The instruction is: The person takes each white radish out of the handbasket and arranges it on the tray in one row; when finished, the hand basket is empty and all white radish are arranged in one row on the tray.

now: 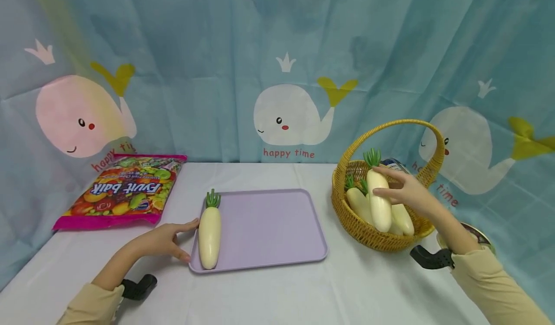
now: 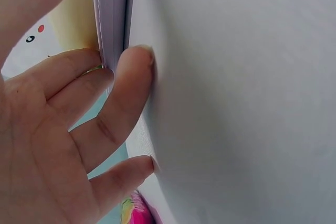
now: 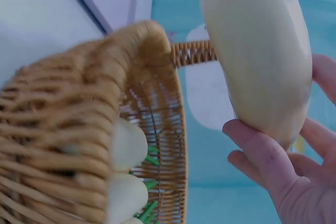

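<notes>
My right hand (image 1: 409,192) holds a white radish (image 1: 380,209) with a green top, upright over the wicker basket (image 1: 362,236). In the right wrist view, thumb and fingers grip that radish (image 3: 257,51) above the basket's rim. More white radishes (image 1: 357,204) lie inside the basket under it. My left hand (image 1: 160,240) is at the left edge of the light purple tray (image 1: 269,228), fingers spread and loosely bent. Its fingertips reach the tray's rim (image 2: 111,24) in the left wrist view. Another white radish (image 1: 209,238) lies lengthwise along the tray's left side, leaves pointing away from me.
A colourful fruit candy bag (image 1: 125,190) with pink edges lies at the back left. The basket's tall handle (image 1: 401,122) arches over its opening. Partly hidden behind my right forearm is a round tin (image 1: 481,238). A blue whale-print curtain (image 1: 208,113) hangs behind the white table.
</notes>
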